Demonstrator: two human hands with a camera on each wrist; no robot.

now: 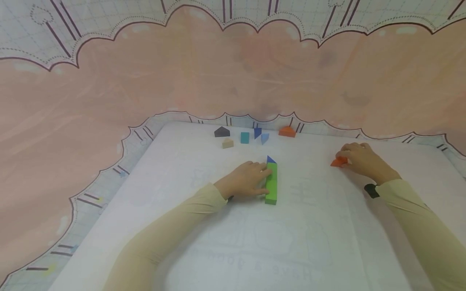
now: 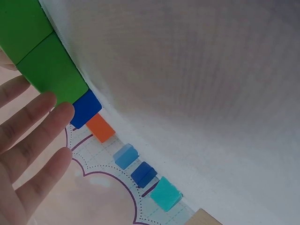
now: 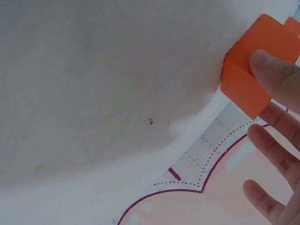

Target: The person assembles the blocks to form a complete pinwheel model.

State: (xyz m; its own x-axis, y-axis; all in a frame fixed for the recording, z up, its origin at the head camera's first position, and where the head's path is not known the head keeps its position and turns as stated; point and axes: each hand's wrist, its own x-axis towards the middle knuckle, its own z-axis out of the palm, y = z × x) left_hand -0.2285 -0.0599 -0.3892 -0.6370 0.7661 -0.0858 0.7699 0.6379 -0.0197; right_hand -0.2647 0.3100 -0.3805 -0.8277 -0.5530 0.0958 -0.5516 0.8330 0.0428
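On the white tabletop, my left hand (image 1: 247, 180) touches the left side of a row of green blocks (image 1: 271, 184). Its fingers (image 2: 40, 140) are fairly straight and spread beside the blocks. The left wrist view shows a seam between two green blocks (image 2: 52, 70). Against their far end sits a blue triangular block (image 1: 270, 159). Off to the right, my right hand (image 1: 364, 159) pinches an orange triangular block (image 1: 338, 162) between thumb and fingers, low over the table or on it. In the right wrist view the thumb presses the orange block's face (image 3: 246, 86).
Along the far edge lie a dark grey triangular block (image 1: 222, 132), a small wooden-coloured block (image 1: 227, 143), a teal block (image 1: 245, 138), a dark blue block (image 1: 257, 132), a light blue block (image 1: 265, 138) and another orange triangular block (image 1: 287, 131). A scalloped, patterned cloth (image 1: 233, 81) surrounds the table.
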